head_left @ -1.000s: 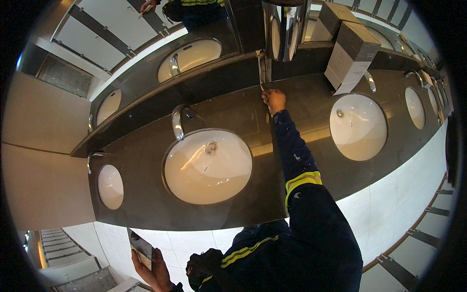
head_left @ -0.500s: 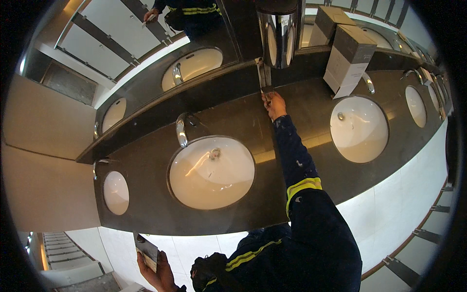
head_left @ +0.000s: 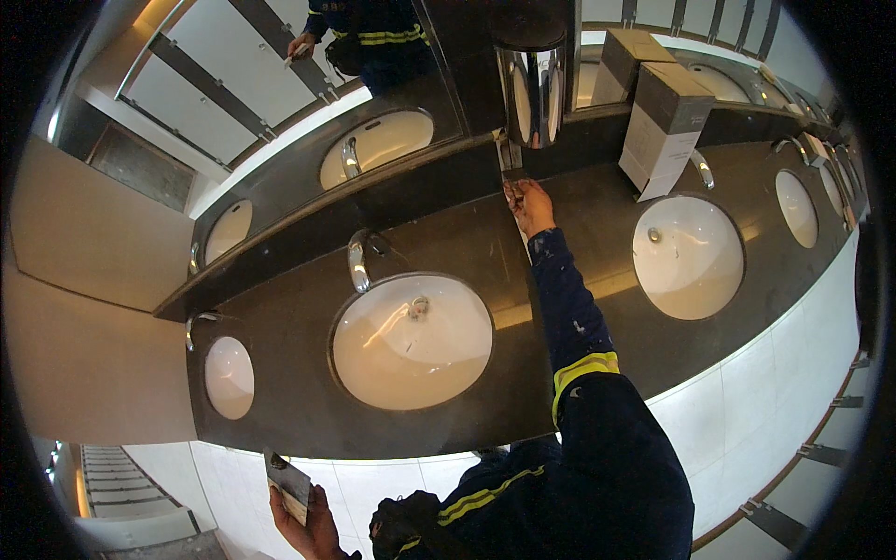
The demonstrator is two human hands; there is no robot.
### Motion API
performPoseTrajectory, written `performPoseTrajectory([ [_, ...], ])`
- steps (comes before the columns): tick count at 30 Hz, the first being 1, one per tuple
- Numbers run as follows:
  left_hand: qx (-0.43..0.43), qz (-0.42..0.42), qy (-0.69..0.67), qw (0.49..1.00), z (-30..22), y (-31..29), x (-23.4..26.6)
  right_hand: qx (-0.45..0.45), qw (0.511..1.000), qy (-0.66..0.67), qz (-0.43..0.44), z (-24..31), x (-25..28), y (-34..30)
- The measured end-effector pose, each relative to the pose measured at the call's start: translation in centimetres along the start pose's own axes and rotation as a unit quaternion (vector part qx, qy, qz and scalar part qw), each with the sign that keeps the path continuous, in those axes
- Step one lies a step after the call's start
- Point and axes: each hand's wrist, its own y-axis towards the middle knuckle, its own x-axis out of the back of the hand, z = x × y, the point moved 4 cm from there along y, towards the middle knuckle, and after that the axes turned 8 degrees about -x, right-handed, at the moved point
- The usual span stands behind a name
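My right hand [head_left: 529,207] reaches across the dark countertop [head_left: 439,243] to its back edge, below the chrome dispenser [head_left: 530,93]. Its fingers pinch a small flat scraper-like blade [head_left: 513,175], partly hidden, against the foot of the backsplash. A narrow pale strip [head_left: 525,245] runs along the counter joint beside this hand. Low at the left, in front of the counter, my left hand [head_left: 303,525] grips a flat grey metal plate [head_left: 288,485] with a dark dab near its top corner. Fingers cover the plate's lower part.
White oval basins lie left [head_left: 411,341] and right [head_left: 689,257] of my right arm. A chrome faucet [head_left: 358,261] stands behind the left one. A tall cardboard box [head_left: 665,131] rests behind the right one. A mirror [head_left: 271,103] lines the wall.
The view has tilted slightly, so the scene sits lower. My right hand has shifted a little toward the backsplash, and more pale strip shows beside it. My left hand still holds the plate.
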Motion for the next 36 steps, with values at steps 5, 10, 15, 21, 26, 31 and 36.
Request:
performPoseTrajectory([
  [5, 0.107, -0.065, -0.195, 0.973, 0.9, 0.4, 0.9, 0.012, 1.000, 0.011, 0.007, 0.8, -1.4, -1.1],
  [10, 0.082, -0.067, -0.165, 0.981, 0.2, 0.1, 0.4, 0.020, 1.000, 0.009, 0.004, 1.5, -2.4, -1.5],
  [15, -0.040, 0.020, 0.045, 0.998, 0.1, 0.1, 0.9, 0.037, 0.999, 0.016, 0.011, 2.1, -3.6, -2.2],
  [21, -0.055, 0.023, 0.109, 0.992, 0.1, 0.3, 1.3, 0.056, 0.998, 0.017, 0.039, 3.6, -5.8, -3.7],
  [26, -0.116, 0.039, 0.245, 0.962, -0.4, 0.2, 0.9, 0.062, 0.997, -0.042, 0.020, 3.4, -5.8, -4.9],
  [31, 0.044, -0.046, -0.095, 0.993, 0.2, 0.9, 1.8, 0.029, 0.996, -0.080, 0.002, -2.3, 0.8, -6.7],
  [36, -0.015, -0.023, 0.032, 0.999, 0.2, 0.8, 1.5, 0.045, 0.996, -0.075, -0.036, -3.5, 3.2, -7.0],
])
